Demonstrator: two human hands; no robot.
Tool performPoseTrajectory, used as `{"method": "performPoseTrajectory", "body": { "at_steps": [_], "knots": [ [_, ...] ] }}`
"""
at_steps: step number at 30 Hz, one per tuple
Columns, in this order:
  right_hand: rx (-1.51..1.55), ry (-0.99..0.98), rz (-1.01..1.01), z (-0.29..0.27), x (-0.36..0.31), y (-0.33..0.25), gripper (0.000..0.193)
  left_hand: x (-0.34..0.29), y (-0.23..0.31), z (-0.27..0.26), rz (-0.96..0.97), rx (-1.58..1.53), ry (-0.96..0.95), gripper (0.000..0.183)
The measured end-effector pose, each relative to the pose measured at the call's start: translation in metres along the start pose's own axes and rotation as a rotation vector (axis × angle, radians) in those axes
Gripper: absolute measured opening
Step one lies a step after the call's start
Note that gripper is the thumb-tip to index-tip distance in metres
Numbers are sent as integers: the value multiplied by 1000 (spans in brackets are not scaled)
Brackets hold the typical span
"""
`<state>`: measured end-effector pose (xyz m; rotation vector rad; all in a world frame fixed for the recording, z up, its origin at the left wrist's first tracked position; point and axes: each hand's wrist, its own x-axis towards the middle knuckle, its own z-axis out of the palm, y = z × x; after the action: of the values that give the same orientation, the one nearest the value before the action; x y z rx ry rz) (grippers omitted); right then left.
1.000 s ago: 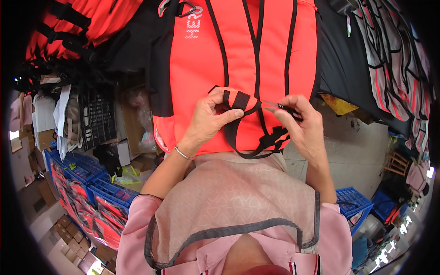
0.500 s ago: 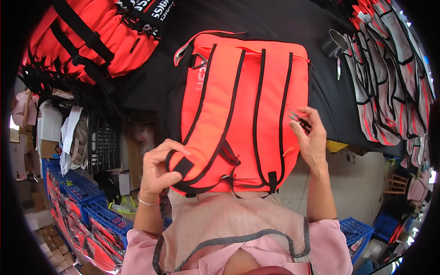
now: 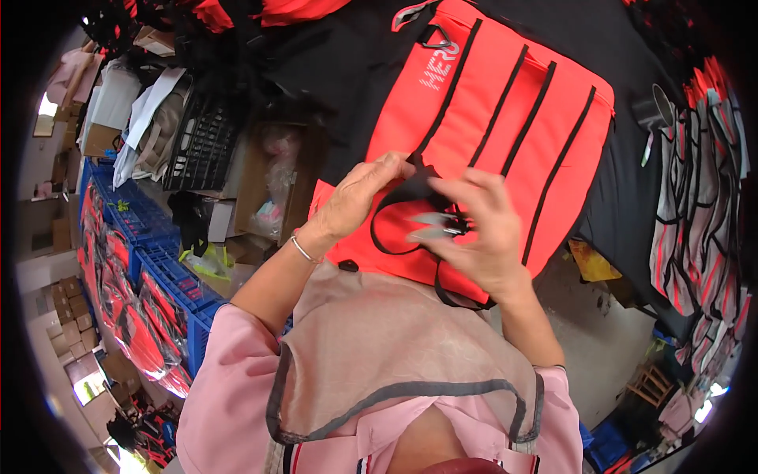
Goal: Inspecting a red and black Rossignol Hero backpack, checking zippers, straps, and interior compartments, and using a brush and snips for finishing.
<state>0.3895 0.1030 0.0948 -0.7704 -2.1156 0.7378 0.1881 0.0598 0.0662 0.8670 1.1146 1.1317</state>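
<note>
A bright red-orange backpack [image 3: 399, 118] lies tilted before me, its black-edged shoulder straps [image 3: 467, 107] facing up and its lower end against my apron. My left hand [image 3: 355, 193] pinches black webbing [image 3: 417, 183] near the lower end of the left strap. Close beside it, my right hand [image 3: 493, 229] is curled around a pair of thread snips [image 3: 436, 227]. The snips' pale blades point left, over a loop of black webbing. Motion blurs the right fingers and the blades, so whether they touch the webbing cannot be made out.
Black cloth [image 3: 335, 67] covers the table. A metal cup [image 3: 649, 110] stands at the right, near hanging grey, black-edged pieces [image 3: 685, 221]. To the left are a black crate [image 3: 199, 134], an open cardboard box [image 3: 306, 178] and blue crates [image 3: 130, 217] of wrapped red goods.
The backpack now slants clockwise and lies further right in view; the view itself has shifted too. My right hand has brought the snips leftward, from the bag's right edge to beside my left hand.
</note>
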Motion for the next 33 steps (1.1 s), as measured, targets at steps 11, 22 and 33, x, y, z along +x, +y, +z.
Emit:
{"method": "performPoseTrajectory", "body": {
  "at_steps": [11, 22, 33],
  "knots": [
    [1120, 168, 960, -5, 2, 41, 10, -3, -3, 14, 138, 145, -173, 9],
    [731, -196, 718, -82, 1, 21, 34, -6, 23, -46, 347, 443, 32, 18],
    [-389, 460, 622, -205, -8, 225, 38, 4, 49, -123, 3, 610, -258, 9]
  ]
}}
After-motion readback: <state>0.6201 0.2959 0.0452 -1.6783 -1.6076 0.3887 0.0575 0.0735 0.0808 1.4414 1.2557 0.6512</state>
